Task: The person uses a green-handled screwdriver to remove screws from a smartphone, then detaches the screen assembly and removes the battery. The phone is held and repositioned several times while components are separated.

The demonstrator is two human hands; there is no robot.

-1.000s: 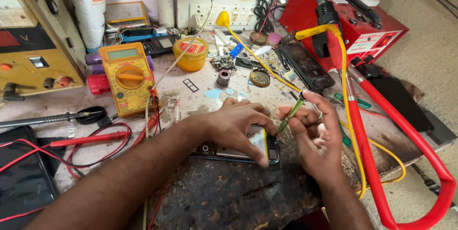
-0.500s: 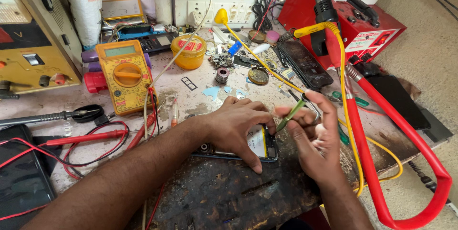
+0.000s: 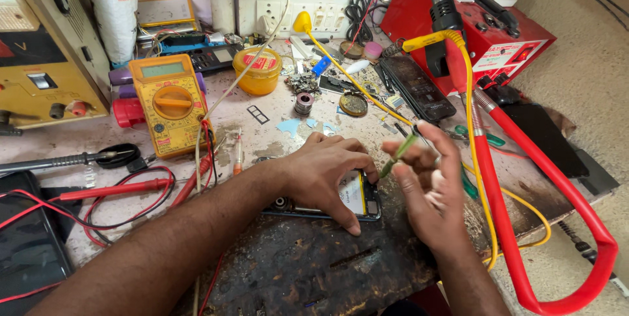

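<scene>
I note a yellow multimeter [image 3: 171, 103] with orange dial at left, a green tool [image 3: 397, 153], a thick red cable [image 3: 524, 224] right, and a yellow-orange jar [image 3: 261, 71] far.

The left hand [image 3: 327, 175] covers most of the opened phone [image 3: 357, 198], so only its right end and bottom edge show. The green tool [image 3: 396, 152] in the right hand [image 3: 426, 191] is blurred, its tip unclear. The picture's left edge cuts off the yellow box [image 3: 39, 60].
</scene>
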